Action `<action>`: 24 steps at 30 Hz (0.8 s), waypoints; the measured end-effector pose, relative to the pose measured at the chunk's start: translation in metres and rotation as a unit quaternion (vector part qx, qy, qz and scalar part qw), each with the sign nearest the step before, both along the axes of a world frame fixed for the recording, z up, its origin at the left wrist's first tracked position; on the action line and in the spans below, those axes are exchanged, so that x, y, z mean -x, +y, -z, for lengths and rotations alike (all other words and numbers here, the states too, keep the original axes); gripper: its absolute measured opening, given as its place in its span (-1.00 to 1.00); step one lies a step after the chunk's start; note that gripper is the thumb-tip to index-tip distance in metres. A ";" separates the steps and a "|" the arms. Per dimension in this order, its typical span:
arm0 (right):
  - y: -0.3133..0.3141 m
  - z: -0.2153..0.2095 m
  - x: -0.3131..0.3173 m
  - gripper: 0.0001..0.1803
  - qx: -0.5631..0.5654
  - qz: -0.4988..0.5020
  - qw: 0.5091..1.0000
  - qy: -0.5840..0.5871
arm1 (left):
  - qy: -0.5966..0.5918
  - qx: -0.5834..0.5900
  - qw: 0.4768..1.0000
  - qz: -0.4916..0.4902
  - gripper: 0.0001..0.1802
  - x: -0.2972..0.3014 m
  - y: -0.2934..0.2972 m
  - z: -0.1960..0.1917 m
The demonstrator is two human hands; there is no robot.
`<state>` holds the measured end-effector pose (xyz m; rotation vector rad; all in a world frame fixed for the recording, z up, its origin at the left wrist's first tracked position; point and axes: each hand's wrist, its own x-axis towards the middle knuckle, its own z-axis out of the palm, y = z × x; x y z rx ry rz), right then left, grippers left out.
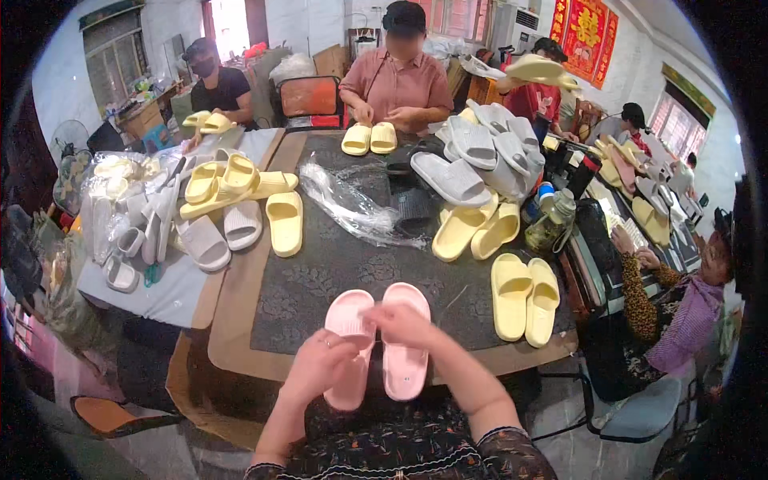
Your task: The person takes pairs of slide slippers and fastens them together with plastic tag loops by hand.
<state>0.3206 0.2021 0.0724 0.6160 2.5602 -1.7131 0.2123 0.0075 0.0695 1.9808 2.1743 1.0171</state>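
Observation:
Side by side at the near table edge lie two pink slippers, the left pink slipper (346, 390) and the right pink slipper (404, 376), toes pointing away from me. My left hand (324, 360) is at the left slipper, its fingers curled over the side and the opening below the strap. Across the right slipper's strap reaches my right hand (400, 322), its fingertips pinched together at the inner edge of the left slipper's strap. Anything small between those fingertips is hidden. My hands partly cover both straps.
A yellow slipper pair (512, 300) lies to my right, beside a green-lidded bottle (552, 220). Grey slippers (452, 178) are heaped behind. Clear plastic wrap (344, 204) stretches over the dark tabletop (304, 296). More yellow slippers (284, 224) lie left. Several co-workers sit around.

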 end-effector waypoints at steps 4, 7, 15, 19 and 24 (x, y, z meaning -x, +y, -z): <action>-0.047 0.035 -0.054 -0.67 0.008 -0.003 0.990 0.144 | -0.011 -0.034 0.999 0.031 -0.86 -0.005 0.009 0.007; -0.062 0.031 -0.078 -0.74 0.008 0.044 0.995 0.093 | -0.038 -0.021 0.999 0.027 -0.87 -0.013 0.004 0.011; -0.068 0.064 -0.083 -0.74 0.214 0.043 0.976 0.002 | -0.052 -0.057 0.994 -0.070 -0.52 0.025 0.024 0.036; -0.072 0.065 -0.063 -0.72 0.203 0.052 0.978 -0.001 | -0.091 -0.015 0.994 -0.063 -0.50 0.041 0.031 0.050; -0.070 0.059 -0.037 -0.67 0.010 0.162 0.987 0.010 | -0.083 -0.031 0.992 -0.092 -0.51 0.028 0.037 0.047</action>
